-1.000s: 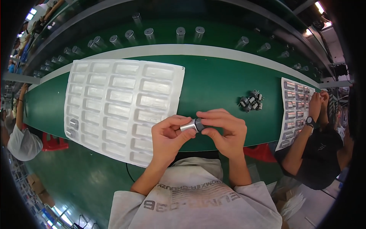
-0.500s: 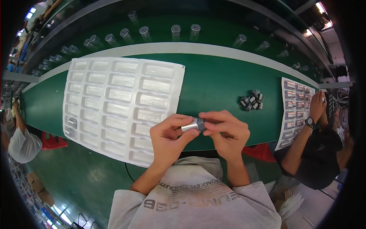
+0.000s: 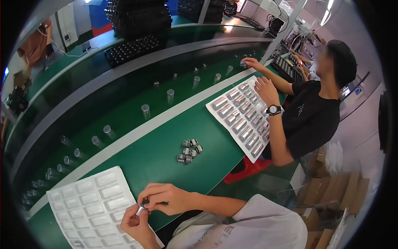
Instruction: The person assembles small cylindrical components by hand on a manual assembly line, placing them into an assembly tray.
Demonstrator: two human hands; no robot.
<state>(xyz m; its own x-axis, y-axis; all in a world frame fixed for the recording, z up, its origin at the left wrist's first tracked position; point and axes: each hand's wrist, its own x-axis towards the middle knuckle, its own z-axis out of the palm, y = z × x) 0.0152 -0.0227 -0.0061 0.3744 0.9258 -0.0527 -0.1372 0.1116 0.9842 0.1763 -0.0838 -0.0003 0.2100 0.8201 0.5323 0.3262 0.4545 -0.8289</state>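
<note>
Between both hands, over the near edge of the white tray, is a small silver metal cylinder (image 3: 141, 210) with a dark end. My left hand (image 3: 137, 227) pinches its silver body between thumb and fingers. The fingers of my right hand (image 3: 166, 199) close round the dark end, partly hiding it. Beneath and left of my hands lies the white moulded tray (image 3: 93, 181) with rectangular pockets. One silver cylinder (image 3: 76, 244) lies in a pocket at its near edge. A pile of small metal parts with dark ends (image 3: 189, 151) rests on the green bench to the right.
Along the bench runs a dark green conveyor (image 3: 128, 118) carrying upright silver cylinders (image 3: 145, 109) and smaller parts. At right, a seated co-worker (image 3: 309, 112) has a second white tray (image 3: 215, 106) filled with cylinders. A red stool (image 3: 248, 169) and cardboard boxes (image 3: 317, 191) stand below.
The view has swung right, bringing the co-worker and conveyor further into sight. Both my hands still hold the cylinder together. One co-worker's hand now reaches over the conveyor to a small part.
</note>
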